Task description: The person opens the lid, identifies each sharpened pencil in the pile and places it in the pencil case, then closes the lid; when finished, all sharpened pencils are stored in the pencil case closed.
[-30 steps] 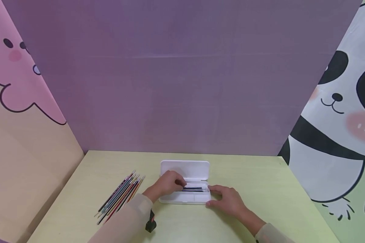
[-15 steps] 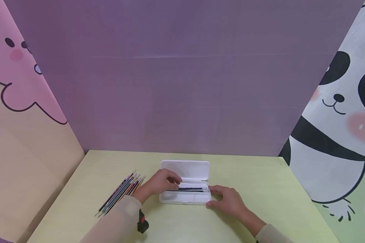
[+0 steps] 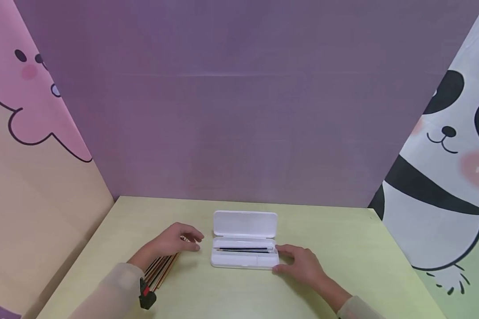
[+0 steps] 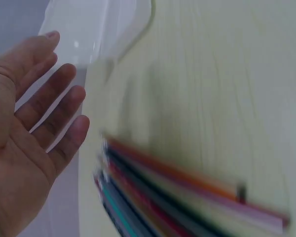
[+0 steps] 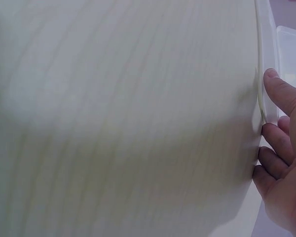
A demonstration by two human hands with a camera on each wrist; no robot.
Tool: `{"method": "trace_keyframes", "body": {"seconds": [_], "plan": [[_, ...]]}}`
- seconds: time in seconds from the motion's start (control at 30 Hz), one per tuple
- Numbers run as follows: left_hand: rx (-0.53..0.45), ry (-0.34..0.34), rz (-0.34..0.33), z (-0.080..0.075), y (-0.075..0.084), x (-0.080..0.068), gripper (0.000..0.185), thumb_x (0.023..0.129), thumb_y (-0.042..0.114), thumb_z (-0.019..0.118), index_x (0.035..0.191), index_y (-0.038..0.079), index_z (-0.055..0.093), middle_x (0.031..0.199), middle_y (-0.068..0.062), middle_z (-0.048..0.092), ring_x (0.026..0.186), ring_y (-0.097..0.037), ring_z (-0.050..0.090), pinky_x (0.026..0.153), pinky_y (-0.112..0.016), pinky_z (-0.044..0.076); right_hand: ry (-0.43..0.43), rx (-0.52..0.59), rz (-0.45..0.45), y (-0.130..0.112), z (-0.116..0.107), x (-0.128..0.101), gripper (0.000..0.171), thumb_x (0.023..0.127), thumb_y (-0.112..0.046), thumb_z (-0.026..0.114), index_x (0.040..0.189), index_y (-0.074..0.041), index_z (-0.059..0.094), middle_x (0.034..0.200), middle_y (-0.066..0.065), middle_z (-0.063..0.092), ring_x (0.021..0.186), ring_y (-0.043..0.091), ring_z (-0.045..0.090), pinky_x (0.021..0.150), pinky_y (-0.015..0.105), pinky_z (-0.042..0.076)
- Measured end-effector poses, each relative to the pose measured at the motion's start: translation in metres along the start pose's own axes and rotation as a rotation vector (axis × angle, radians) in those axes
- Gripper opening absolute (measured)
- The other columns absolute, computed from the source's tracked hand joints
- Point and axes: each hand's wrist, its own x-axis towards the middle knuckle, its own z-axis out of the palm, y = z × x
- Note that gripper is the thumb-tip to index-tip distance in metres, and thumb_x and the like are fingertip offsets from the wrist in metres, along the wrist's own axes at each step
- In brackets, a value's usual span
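Note:
A white pencil case (image 3: 245, 224) lies open on the table, its lid tipped back. Inside its tray rest dark pencils (image 3: 245, 250) laid lengthwise. My right hand (image 3: 301, 264) holds the case by its right end, thumb at the front corner and fingers along the end; the right wrist view shows that thumb on the front side of the case (image 5: 267, 44). To the left, my left hand (image 3: 170, 241) hovers over a bundle of loose pencils (image 3: 162, 271), fingers spread and nothing in them. In the left wrist view the pencils (image 4: 153, 197) lie below the palm, blurred.
The pale wooden table (image 3: 231, 297) carries the case at its middle. A purple panel (image 3: 239, 110) stands along the back edge. Cartoon-printed walls flank both sides, with a panda (image 3: 435, 186) on the right. A dark wrist device (image 3: 147, 297) hangs under the left sleeve.
My left hand has let go of a pencil in the case and moved left, over the loose bundle. The right hand has stayed at the case's right end.

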Motion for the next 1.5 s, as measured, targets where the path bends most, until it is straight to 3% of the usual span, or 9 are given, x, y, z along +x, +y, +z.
{"method": "trace_keyframes", "body": {"seconds": [0.33,0.6,0.93,1.27,1.5], "plan": [[-0.052,0.077,-0.078,-0.042,-0.043,-0.036,0.035,0.096,0.016,0.073,0.126,-0.002,0.069,0.119,-0.019,0.070,0.102,-0.021,0.063,0.085,-0.029,0.054,0.002,-0.010,0.000,0.002,-0.001,0.001,0.060,0.070,-0.038,0.093,0.124,-0.021,0.075,0.124,0.001,0.075,0.123,0.031,0.066,0.103,0.052,0.050],[-0.135,0.092,-0.105,-0.060,-0.063,-0.054,0.039,0.096,0.010,0.071,0.130,-0.007,0.064,0.124,-0.028,0.066,0.103,-0.025,0.068,0.085,-0.025,0.056,0.005,-0.007,-0.009,0.001,-0.003,-0.001,0.061,0.070,-0.041,0.093,0.124,-0.020,0.075,0.123,0.002,0.075,0.122,0.032,0.066,0.103,0.053,0.049],[-0.153,0.121,-0.161,-0.060,-0.077,-0.065,0.039,0.095,0.012,0.073,0.129,-0.005,0.065,0.128,-0.024,0.066,0.113,-0.031,0.063,0.087,-0.021,0.053,-0.001,-0.007,-0.008,0.004,0.000,0.002,0.062,0.069,-0.040,0.093,0.125,-0.020,0.075,0.124,0.002,0.074,0.122,0.031,0.066,0.102,0.052,0.050],[-0.128,0.141,-0.152,-0.053,-0.082,-0.070,0.038,0.091,0.003,0.074,0.127,-0.007,0.067,0.129,-0.026,0.065,0.111,-0.020,0.063,0.086,-0.020,0.053,-0.007,0.000,0.003,-0.002,-0.003,-0.003,0.063,0.069,-0.041,0.093,0.126,-0.020,0.074,0.124,0.002,0.075,0.122,0.032,0.066,0.102,0.052,0.050],[-0.158,0.137,-0.144,-0.050,-0.082,-0.071,0.037,0.089,-0.006,0.071,0.125,-0.009,0.067,0.126,-0.029,0.065,0.113,-0.035,0.062,0.082,-0.024,0.057,-0.004,-0.001,0.001,-0.002,-0.002,-0.003,0.062,0.070,-0.040,0.093,0.125,-0.021,0.075,0.123,0.001,0.075,0.122,0.031,0.066,0.103,0.052,0.050]]}}
